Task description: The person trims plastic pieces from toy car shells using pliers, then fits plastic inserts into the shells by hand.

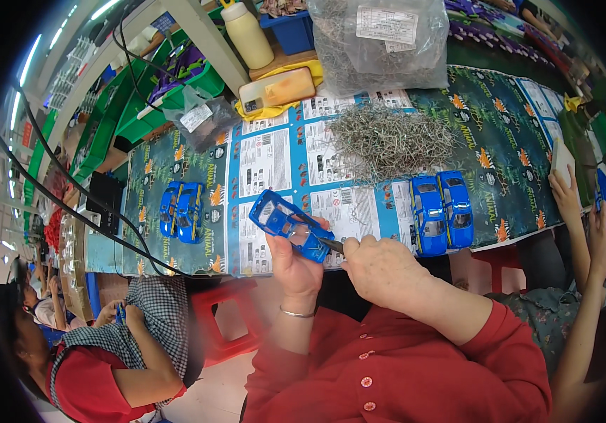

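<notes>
In front of my chest, my left hand [297, 271] is closed round a blue toy car body [272, 211], tilted over the table's near edge. Window cut-outs and a clear part show in its shell. My right hand [380, 269] grips a slim dark tool [332, 244], its tip against the near end of the car body; my fist hides the rest, so its kind is unclear. On the right, two blue toy cars [429, 217] stand side by side. Another pair of blue toy cars [189, 213] sits to the left.
A heap of thin metal pieces [387, 141] lies beyond my hands, before a large clear bag [380, 56]. A phone [278, 91] rests on yellow cloth beside a bottle [248, 35]. Black cables [84, 215] cross the left. Co-workers sit at left [98, 352] and right [574, 324].
</notes>
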`<move>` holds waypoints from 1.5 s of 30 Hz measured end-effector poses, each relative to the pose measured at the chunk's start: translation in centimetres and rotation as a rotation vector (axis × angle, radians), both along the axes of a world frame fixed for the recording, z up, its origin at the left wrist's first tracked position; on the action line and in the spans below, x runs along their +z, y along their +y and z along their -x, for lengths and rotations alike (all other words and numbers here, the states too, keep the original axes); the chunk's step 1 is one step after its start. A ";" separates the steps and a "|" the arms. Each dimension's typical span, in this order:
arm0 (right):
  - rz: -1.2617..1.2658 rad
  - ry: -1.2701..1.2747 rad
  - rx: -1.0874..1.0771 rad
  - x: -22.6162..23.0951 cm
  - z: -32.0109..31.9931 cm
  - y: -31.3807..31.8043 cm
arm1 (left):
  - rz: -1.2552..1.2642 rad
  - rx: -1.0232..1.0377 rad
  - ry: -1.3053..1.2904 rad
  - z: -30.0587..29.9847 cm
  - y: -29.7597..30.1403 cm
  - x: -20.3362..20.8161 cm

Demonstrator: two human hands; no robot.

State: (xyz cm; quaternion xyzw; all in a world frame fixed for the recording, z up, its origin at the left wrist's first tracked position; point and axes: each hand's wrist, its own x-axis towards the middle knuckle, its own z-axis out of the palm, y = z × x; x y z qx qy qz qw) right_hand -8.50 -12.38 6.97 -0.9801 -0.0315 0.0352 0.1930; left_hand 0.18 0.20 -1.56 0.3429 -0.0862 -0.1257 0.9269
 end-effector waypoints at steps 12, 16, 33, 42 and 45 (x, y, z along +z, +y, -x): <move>-0.097 0.026 -0.051 0.7 0.0 -0.4 | -0.088 0.006 -0.035 0.3 0.0 0.1; -0.115 0.018 -0.033 1.2 0.7 -0.9 | -0.105 -0.055 -0.017 0.3 0.0 0.7; -0.128 0.011 -0.005 1.9 0.7 -1.6 | -0.055 -0.075 0.097 0.1 -0.2 1.6; -0.045 0.040 0.002 1.6 0.2 -1.4 | -0.179 -0.030 -0.048 0.4 -0.2 0.8; -0.050 0.039 0.010 1.5 0.1 -1.3 | -0.160 -0.027 -0.070 0.4 -0.3 0.9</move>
